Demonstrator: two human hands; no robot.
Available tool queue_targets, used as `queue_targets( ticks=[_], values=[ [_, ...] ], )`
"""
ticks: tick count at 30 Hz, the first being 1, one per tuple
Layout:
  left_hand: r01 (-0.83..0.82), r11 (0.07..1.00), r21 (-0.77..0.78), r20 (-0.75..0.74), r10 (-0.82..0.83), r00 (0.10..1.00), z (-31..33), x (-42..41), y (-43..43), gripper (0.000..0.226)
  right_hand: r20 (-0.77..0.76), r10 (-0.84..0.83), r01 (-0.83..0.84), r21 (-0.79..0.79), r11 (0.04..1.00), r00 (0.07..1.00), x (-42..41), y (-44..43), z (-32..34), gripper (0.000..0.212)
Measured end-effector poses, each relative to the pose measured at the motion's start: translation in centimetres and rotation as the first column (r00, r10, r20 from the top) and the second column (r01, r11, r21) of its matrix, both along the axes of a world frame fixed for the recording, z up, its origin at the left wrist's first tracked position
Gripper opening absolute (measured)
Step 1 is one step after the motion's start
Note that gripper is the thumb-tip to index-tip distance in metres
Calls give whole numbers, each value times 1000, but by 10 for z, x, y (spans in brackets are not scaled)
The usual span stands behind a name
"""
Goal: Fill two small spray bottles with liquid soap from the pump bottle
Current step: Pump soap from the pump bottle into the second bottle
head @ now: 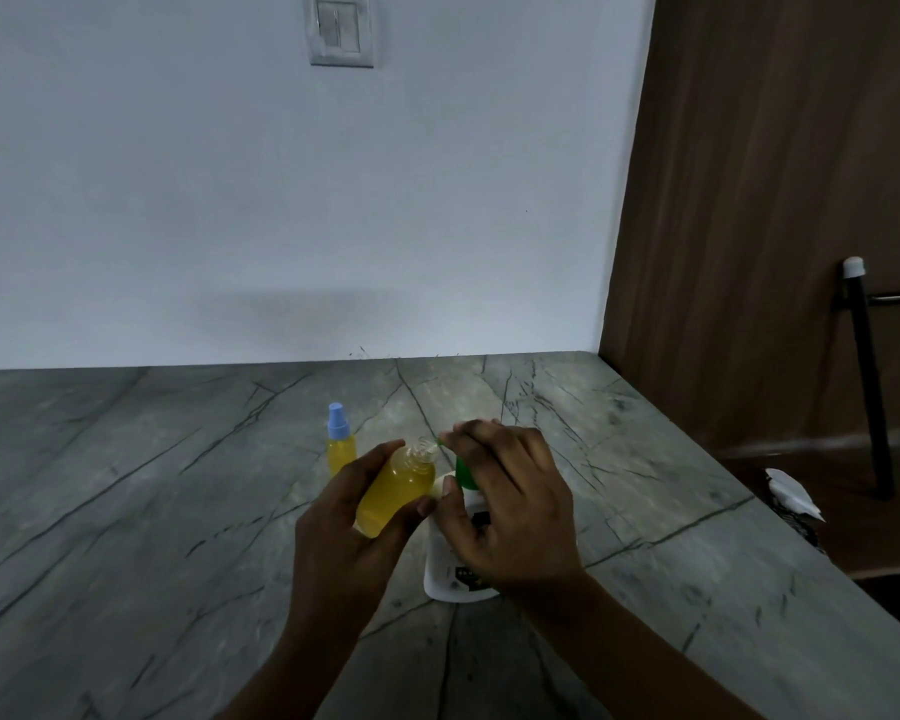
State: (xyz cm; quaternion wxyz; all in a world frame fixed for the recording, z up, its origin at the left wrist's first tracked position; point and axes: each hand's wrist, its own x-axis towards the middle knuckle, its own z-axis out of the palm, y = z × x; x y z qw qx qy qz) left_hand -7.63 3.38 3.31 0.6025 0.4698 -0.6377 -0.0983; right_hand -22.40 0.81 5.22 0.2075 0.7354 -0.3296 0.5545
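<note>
My left hand (344, 517) curls round the uncapped spray bottle (396, 491), which is tilted and yellow inside, with its mouth at the green spout. My right hand (510, 506) grips the pump bottle (458, 579) at its head, fingers bent over the top. There are two spray bottles and one pump bottle. The blue-capped spray bottle (340, 439) stands behind on the bench (152, 485).

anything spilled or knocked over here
No spill shows on the countertop. The blue-capped spray bottle stands upright; the uncapped spray bottle is tilted, held by the left hand at the pump bottle under the right hand.
</note>
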Motion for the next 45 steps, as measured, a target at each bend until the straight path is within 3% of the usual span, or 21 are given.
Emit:
queue_targets(
  ticks=[24, 36, 45],
  values=[
    [39, 999, 14, -10, -39, 999, -2, 3, -3, 50, 7, 37, -37, 51, 998, 999, -3, 3, 3, 33],
    [52, 998, 17, -30, -52, 998, -5, 4, -5, 50, 3, -4, 4, -32, 999, 1000, 0, 1, 0, 31],
    [57, 998, 38, -47, -55, 997, -6, 3, -5, 54, -6, -1, 1, -10, 1000, 1000, -1, 1, -1, 33]
  ],
)
